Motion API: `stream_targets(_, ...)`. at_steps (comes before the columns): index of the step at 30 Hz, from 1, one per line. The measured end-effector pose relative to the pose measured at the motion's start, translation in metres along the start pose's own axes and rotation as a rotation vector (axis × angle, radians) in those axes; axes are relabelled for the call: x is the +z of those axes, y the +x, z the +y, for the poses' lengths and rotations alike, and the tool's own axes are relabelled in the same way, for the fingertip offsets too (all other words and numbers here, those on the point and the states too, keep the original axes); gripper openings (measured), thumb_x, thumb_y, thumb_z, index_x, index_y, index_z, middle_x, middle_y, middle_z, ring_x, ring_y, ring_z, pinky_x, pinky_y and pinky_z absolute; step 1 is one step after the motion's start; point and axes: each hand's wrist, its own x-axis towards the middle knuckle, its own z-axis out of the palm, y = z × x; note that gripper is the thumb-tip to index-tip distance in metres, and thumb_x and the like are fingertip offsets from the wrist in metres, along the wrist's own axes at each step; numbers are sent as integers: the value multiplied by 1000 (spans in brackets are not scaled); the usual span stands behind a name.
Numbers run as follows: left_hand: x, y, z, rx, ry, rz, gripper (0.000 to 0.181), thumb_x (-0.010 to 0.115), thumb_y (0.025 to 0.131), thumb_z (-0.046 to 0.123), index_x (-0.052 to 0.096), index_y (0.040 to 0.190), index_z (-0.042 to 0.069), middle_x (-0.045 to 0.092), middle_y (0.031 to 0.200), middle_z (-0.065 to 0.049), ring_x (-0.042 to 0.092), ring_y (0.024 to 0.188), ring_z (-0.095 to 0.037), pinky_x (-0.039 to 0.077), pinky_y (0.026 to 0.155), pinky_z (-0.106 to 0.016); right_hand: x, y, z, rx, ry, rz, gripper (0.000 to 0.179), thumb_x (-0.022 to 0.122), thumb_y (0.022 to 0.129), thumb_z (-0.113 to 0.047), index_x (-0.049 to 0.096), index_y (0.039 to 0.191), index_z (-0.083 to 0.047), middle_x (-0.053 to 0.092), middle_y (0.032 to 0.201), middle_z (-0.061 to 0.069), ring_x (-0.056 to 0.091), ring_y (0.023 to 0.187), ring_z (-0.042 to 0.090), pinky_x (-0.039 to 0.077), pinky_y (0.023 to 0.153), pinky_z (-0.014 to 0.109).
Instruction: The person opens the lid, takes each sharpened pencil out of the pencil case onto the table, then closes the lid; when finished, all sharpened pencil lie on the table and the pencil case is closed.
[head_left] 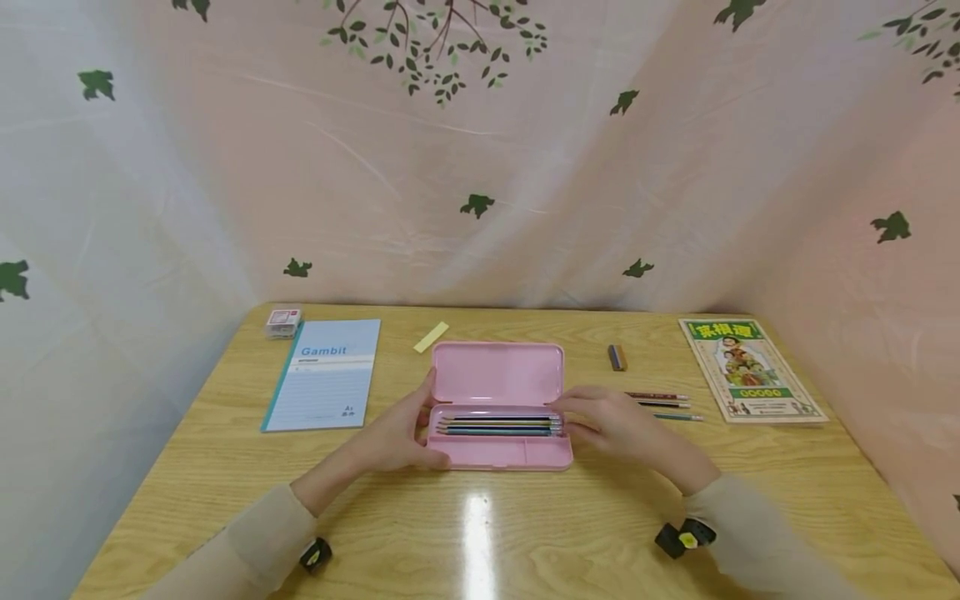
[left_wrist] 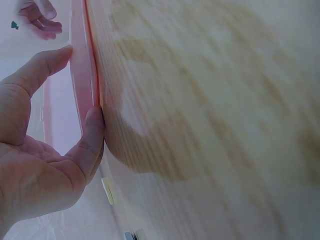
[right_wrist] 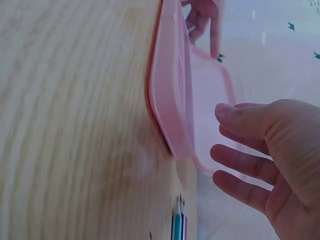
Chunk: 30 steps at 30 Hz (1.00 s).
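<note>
An open pink pencil case (head_left: 480,452) lies on the table with its lid (head_left: 498,373) tipped back. Several pencils (head_left: 495,427) lie side by side in its long compartment, eraser ends to the right. My left hand (head_left: 401,437) holds the case's left end, thumb at the front corner and fingers along the side. Over the right end hovers my right hand (head_left: 611,421), close to the pencils' eraser ends. In the right wrist view, that hand's fingers (right_wrist: 245,160) are spread and loosely bent, with nothing between them.
Right of the case lie loose pencils (head_left: 671,406), partly behind my right hand. Farther back is a small brown and blue block (head_left: 617,357). A comic-style booklet (head_left: 750,371) is at the right; a blue notebook (head_left: 322,375), a small box (head_left: 283,322) and a yellow strip (head_left: 431,337) are leftward.
</note>
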Motion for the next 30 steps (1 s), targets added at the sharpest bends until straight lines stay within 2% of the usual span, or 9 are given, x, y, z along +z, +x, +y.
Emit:
stream_targets(5,0,0,0,-1,-16,0,132,91,75,18,-7,162,9,52,134,-15,57,115,-25,45,103,-46,14,12,-9,7,19,-49,31,76,90,-6,74,120,-5,71,114,6,67,103,19,56,87,38)
stream_targets(11,0,0,0,1,-8,6,131,91,75,18,-6,163,9,53,134,-15,56,114,-25,44,103,-47,27,22,-14,-38,-30,-35,29,77,89,-4,75,117,-5,72,108,6,68,99,20,56,86,39)
stream_targets(20,1,1,-1,16,-1,6,132,92,75,19,-6,162,8,53,133,-15,58,114,-24,45,103,-46,37,27,-15,-54,-80,-6,21,76,89,-3,77,109,-9,73,102,2,69,93,17,56,81,36)
stream_targets(27,1,1,-1,11,-1,5,132,92,75,19,-6,162,8,53,133,-15,58,114,-24,46,102,-46,33,30,-18,74,-41,-102,26,75,92,-5,76,117,-10,73,110,2,67,99,16,56,85,35)
stream_targets(30,1,0,-1,13,-9,2,132,92,75,18,-6,163,9,53,133,-15,58,114,-24,47,101,-45,32,32,-19,102,-31,-120,27,74,92,-6,75,119,-9,73,110,2,68,100,15,56,86,35)
